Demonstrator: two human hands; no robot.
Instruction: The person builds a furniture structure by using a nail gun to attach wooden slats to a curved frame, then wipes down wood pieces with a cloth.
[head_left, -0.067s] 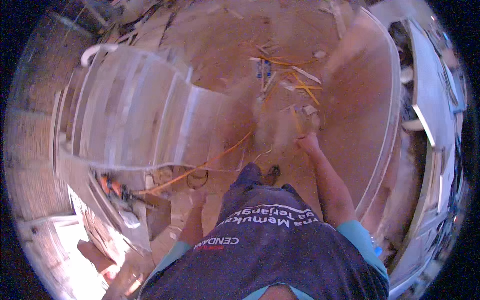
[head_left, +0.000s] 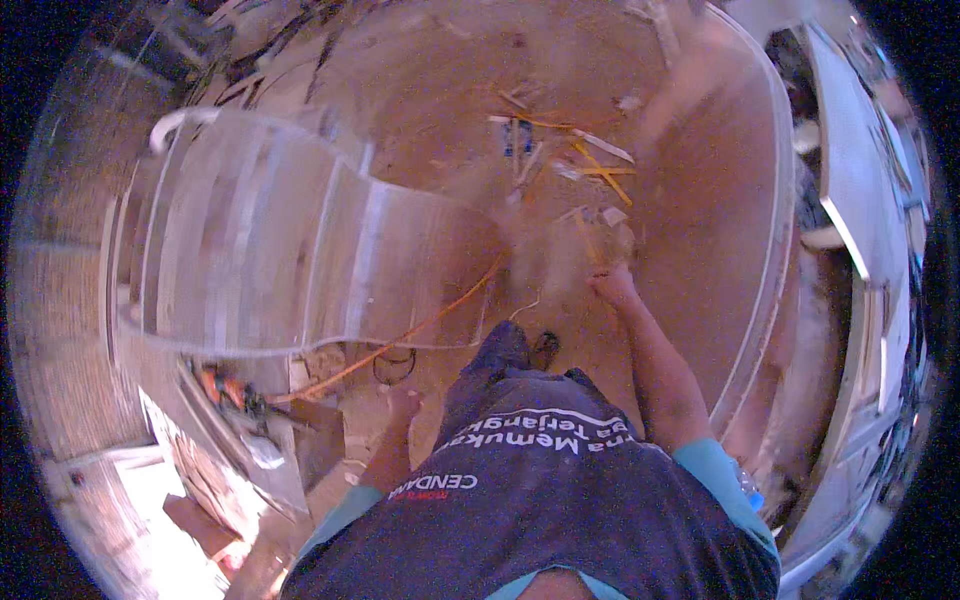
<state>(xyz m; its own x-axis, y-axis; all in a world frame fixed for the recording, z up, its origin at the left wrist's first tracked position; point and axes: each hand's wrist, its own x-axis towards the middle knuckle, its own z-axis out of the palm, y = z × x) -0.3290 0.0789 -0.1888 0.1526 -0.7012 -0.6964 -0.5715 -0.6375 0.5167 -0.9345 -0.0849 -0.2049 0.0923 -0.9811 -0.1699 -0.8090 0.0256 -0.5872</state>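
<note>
My right hand (head_left: 612, 284) is closed, held out low over the brown floor. A thin yellowish strip (head_left: 587, 235) lines up with its knuckles; whether the fingers hold it or it lies beyond them I cannot tell. My left hand (head_left: 403, 402) hangs lower, by my side, with its fingers curled. Whatever it might hold is hidden. Close to that hand are a dark wire loop (head_left: 395, 368) and an orange cord (head_left: 420, 328), which appear apart from it. The whole picture is grainy and partly blurred.
A curved, pale-edged panel (head_left: 270, 240) stretches along the left. Another large curved panel (head_left: 730, 230) stands on the right, beside white boards (head_left: 850, 150). Yellow strips (head_left: 605, 170) and scraps litter the floor ahead. An orange-and-black tool (head_left: 225, 388) rests at lower left.
The view has shifted slightly, so the floor scraps and right panel sit a little further left. My left hand appears slightly lower and further right; my right hand hardly differs.
</note>
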